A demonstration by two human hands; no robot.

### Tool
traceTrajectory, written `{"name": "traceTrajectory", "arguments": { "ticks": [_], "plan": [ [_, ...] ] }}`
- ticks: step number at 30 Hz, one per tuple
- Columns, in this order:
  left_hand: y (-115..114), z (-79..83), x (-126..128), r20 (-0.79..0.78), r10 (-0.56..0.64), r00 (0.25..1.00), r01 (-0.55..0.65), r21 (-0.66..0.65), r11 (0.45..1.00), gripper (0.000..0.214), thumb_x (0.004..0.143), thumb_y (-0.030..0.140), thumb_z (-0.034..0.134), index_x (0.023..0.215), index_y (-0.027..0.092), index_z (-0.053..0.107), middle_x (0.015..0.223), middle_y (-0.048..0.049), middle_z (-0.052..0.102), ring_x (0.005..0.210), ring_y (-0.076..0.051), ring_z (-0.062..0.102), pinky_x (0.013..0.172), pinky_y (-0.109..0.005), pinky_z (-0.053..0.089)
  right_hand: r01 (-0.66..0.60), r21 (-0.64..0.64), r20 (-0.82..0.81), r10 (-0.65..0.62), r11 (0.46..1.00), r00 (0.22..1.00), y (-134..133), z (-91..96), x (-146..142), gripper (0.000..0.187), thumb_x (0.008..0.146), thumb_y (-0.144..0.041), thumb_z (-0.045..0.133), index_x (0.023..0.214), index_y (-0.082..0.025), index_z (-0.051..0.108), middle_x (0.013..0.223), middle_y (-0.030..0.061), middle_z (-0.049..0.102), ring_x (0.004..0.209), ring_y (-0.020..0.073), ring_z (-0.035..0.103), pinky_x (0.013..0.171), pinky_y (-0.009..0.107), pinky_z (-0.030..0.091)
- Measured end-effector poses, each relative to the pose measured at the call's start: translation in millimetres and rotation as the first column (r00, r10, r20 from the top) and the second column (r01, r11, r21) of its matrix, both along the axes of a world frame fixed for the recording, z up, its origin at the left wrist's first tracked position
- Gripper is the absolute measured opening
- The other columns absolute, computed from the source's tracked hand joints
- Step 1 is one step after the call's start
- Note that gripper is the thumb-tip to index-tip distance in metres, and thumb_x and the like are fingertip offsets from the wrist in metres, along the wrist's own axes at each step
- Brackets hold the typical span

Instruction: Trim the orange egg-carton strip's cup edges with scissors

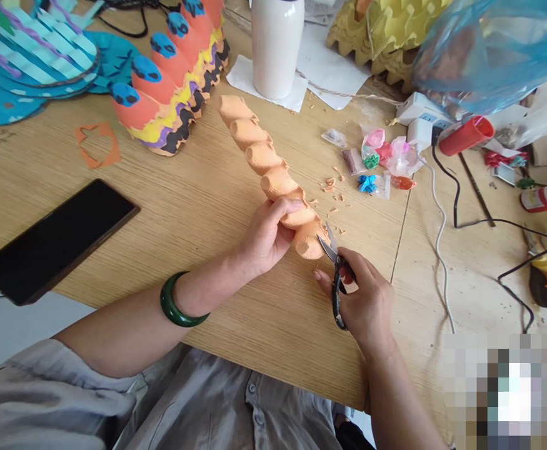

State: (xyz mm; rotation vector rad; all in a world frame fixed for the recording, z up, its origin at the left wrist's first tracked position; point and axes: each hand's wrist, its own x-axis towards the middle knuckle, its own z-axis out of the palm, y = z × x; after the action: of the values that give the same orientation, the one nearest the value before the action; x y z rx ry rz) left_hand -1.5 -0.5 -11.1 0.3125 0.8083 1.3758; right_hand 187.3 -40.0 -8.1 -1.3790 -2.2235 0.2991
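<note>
An orange strip of egg carton [277,181], a row of several cups, slants across the middle of the table. My left hand [273,234] grips it near its lower end, thumb on top and fingers beneath. In my right hand [364,294] is a pair of black-handled scissors [336,275]. Their blades are parted at the edge of the end cup, and whether they are cutting into it I cannot tell. Small orange scraps [330,185] lie on the table right of the strip.
Painted egg-carton work [174,81] stands behind, left. A phone [62,237] lies at the left, near an orange paper cut-out [97,145]. A white bottle [277,50] is at the back. To the right are small clay packets [386,153], a power strip [423,111] and trailing cables [439,244].
</note>
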Motion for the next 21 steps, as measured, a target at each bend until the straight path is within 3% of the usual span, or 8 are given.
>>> {"name": "traceTrajectory", "arguments": {
  "ticks": [6, 13, 21],
  "plan": [
    [-0.2, -2.6, -0.1, 0.058, -0.033, 0.998, 0.034, -0.001, 0.999, 0.027, 0.078, 0.028, 0.074, 0.072, 0.022, 0.049, 0.077, -0.0018, 0.059, 0.089, -0.02, 0.066, 0.079, -0.032, 0.058, -0.018, -0.003, -0.009, 0.018, 1.0, 1.0, -2.5, -1.4, -0.7, 0.03, 0.095, -0.044, 0.069, 0.104, -0.015, 0.07, 0.066, -0.0028, 0.056, 0.056, 0.0101, 0.052, 0.053, 0.022, 0.041],
    [0.5, -5.7, -1.2, 0.074, -0.043, 0.996, 0.044, -0.004, 0.999, 0.032, 0.083, 0.028, 0.074, 0.071, 0.022, 0.045, 0.063, 0.0045, 0.04, 0.056, -0.011, 0.049, 0.061, -0.028, 0.049, -0.019, 0.022, -0.005, 0.019, 1.0, 1.0, -4.7, 0.0, -0.3, 0.032, 0.098, -0.047, 0.064, 0.097, -0.016, 0.073, 0.061, -0.0032, 0.056, 0.05, 0.0075, 0.048, 0.049, 0.019, 0.04],
    [1.5, -9.3, -0.7, 0.102, -0.018, 0.995, 0.017, 0.007, 1.0, 0.024, 0.083, 0.022, 0.071, 0.074, 0.021, 0.049, 0.067, 0.0042, 0.047, 0.058, -0.009, 0.05, 0.063, -0.025, 0.049, -0.003, 0.026, 0.007, 0.003, 1.0, 1.0, -5.2, -4.4, 0.7, 0.03, 0.098, -0.045, 0.065, 0.092, -0.016, 0.072, 0.058, -0.0041, 0.056, 0.047, 0.0071, 0.047, 0.048, 0.019, 0.039]
  ]
}}
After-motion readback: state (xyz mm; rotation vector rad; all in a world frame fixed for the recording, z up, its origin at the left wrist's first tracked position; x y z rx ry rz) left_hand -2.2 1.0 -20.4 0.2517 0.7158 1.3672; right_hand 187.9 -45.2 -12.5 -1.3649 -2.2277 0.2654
